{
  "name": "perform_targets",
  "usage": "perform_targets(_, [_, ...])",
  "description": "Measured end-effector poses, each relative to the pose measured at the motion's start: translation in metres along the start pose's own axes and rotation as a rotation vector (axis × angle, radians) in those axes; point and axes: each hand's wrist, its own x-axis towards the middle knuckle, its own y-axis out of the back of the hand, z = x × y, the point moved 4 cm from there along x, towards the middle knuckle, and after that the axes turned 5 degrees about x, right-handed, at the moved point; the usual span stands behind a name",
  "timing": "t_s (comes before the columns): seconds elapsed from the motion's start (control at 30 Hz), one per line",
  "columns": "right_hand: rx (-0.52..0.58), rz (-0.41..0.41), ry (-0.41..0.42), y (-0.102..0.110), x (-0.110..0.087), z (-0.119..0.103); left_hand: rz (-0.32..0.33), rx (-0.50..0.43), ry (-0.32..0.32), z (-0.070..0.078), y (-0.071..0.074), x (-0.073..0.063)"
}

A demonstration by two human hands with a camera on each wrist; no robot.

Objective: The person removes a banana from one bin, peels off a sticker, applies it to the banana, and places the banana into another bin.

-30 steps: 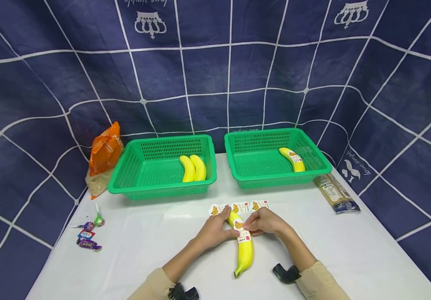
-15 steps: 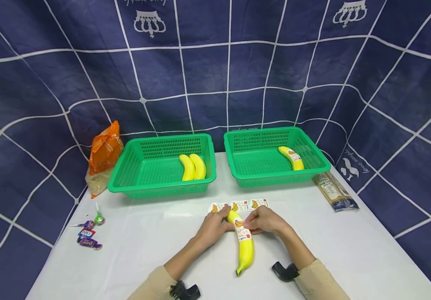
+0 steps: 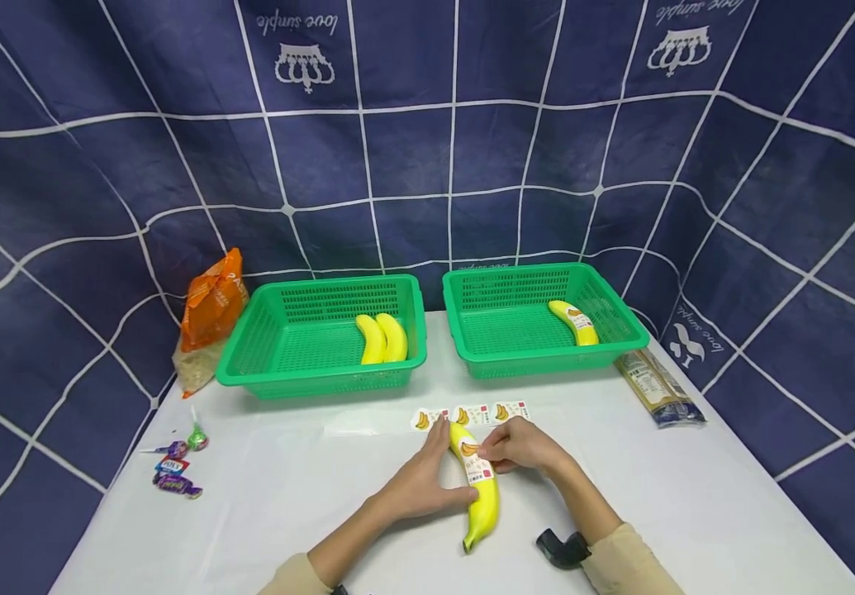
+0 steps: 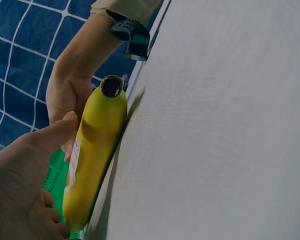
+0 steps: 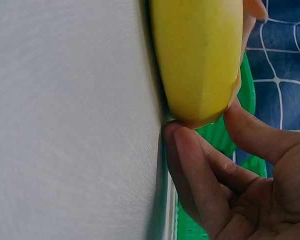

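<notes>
A yellow banana point(image 3: 482, 504) lies on the white table, its dark stem end toward me. A white sticker point(image 3: 478, 469) with a banana picture lies along its upper side. My left hand point(image 3: 421, 482) holds the banana from the left, fingers at the far end and thumb extended along its side below the sticker. On the other side, my right hand point(image 3: 522, 444) pinches at the sticker's right edge, thumb on top and fingertips against the banana's flank. In the right wrist view, the right thumb and fingers touch the banana point(image 5: 197, 60) close to the tabletop.
Beyond the hands lies a strip of stickers point(image 3: 469, 415). The left green basket point(image 3: 315, 384) holds two bananas; the right green basket point(image 3: 553, 360) holds one with a sticker. Candies point(image 3: 174, 467) and an orange bag point(image 3: 211, 306) are at left, a flat packet point(image 3: 661, 388) at right.
My left thumb has moved off the sticker area and down the banana toward its stem end, spreading that hand wider. The right hand stays at the sticker's edge. The head view has tilted slightly up.
</notes>
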Motion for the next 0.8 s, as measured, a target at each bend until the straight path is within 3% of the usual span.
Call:
perform_targets(0.43, [-0.028, 0.019, 0.012, 0.0, 0.002, -0.006, -0.016, 0.094, -0.032, -0.009, -0.007, -0.001])
perform_targets(0.63, [-0.146, 0.129, 0.031, -0.003, -0.008, -0.022, -0.027, 0.079, -0.016, -0.007, -0.006, -0.002])
perform_targets(0.8, [-0.346, 0.193, 0.046, -0.016, -0.016, -0.035, -0.027, 0.093, -0.013, -0.006, -0.007, -0.002])
